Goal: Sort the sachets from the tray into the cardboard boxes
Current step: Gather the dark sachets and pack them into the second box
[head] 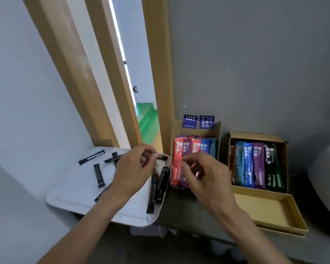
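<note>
A white tray [74,191] at the left carries several black sachets [99,175]; more lie stacked along its right rim. My left hand [133,168] hovers over the tray's far right corner, fingers curled round a black sachet [162,158] whose end sticks out to the right. Right beside the tray stands a cardboard box [195,131] packed with upright red, purple and blue sachets. My right hand [200,176] is over this box, fingertips pinching a red sachet [194,165]. A second cardboard box [283,162] further right holds teal, blue, purple and dark green sachets.
The second box's open lid [265,210] lies flat in front of it. A grey wall rises behind the boxes, with a wooden door frame [158,82] behind the tray. A white rounded object [326,178] sits at the far right edge.
</note>
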`<state>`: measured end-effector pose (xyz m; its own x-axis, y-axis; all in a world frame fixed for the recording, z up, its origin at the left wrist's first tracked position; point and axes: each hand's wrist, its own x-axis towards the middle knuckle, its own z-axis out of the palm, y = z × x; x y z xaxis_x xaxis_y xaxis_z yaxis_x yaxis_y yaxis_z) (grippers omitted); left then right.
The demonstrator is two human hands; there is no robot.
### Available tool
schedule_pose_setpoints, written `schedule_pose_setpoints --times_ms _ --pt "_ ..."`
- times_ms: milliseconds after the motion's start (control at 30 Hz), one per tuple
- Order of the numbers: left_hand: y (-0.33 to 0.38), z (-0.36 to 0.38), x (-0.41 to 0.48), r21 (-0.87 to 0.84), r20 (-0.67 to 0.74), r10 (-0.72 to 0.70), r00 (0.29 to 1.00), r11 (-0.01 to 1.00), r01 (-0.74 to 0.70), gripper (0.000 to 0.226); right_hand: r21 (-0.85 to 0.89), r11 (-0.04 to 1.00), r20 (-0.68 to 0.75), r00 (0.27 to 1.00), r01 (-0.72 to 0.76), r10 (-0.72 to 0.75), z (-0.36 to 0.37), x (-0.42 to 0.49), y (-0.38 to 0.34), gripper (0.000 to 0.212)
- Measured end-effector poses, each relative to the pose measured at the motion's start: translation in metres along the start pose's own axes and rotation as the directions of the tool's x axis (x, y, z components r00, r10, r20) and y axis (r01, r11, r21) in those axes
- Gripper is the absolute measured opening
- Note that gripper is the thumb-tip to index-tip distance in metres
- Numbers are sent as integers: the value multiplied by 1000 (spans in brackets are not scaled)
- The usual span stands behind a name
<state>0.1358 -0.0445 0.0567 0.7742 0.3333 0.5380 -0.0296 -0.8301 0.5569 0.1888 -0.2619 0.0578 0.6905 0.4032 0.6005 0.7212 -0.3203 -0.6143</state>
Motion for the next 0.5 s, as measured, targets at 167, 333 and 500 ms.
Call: schedule_pose_setpoints --times_ms 167,333,500 --pt "-105 -42 7 292 83 -209 974 940 177 4 -196 981 375 923 -13 87 77 -3 -48 37" --pt "-196 -71 17 479 130 -335 933 845 237 25 -611 788 430 802 -80 415 151 -16 -44 64" --pt "-238 -75 34 444 265 -401 877 858 258 44 -779 598 267 763 -189 589 188 -22 -42 57"
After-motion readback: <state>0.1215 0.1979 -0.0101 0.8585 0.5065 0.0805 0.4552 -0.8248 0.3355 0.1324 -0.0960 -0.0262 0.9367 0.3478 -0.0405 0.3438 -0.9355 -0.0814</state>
